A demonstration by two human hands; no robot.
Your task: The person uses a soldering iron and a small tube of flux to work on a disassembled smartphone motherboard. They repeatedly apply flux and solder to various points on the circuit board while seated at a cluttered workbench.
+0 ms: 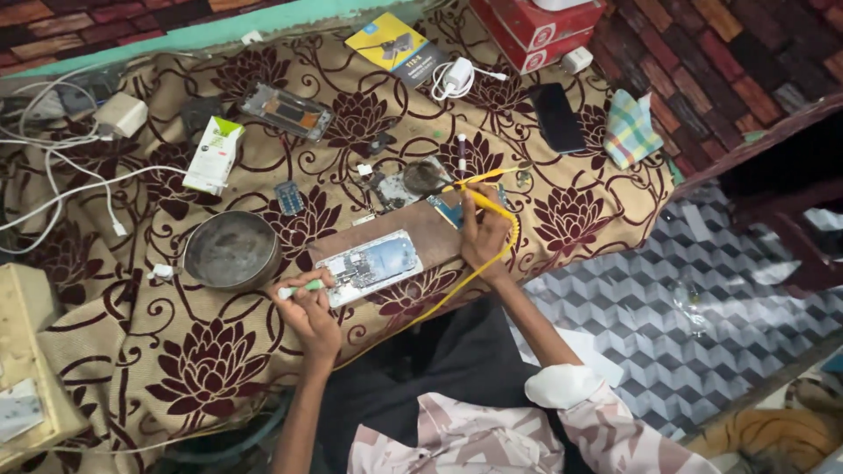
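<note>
An opened phone (pixel 373 266) with its back off lies on a brown wooden board (pixel 430 230) at the table's front edge. My left hand (pixel 307 307) holds a small green-handled tool (pixel 299 286) against the phone's left end. My right hand (pixel 483 233) grips a yellow soldering iron (pixel 474 195), its tip pointing left over a small blue circuit board (pixel 446 207). The iron's yellow cord (pixel 457 290) runs down across my wrist toward my lap.
A round metal bowl (pixel 232 250) sits left of the phone. Farther back lie a phone frame (pixel 287 111), a white-green box (pixel 213 154), a white charger (pixel 457 75), a dark phone (pixel 558 117), red boxes (pixel 537 26), a checked cloth (pixel 630 130) and white cables (pixel 61 167).
</note>
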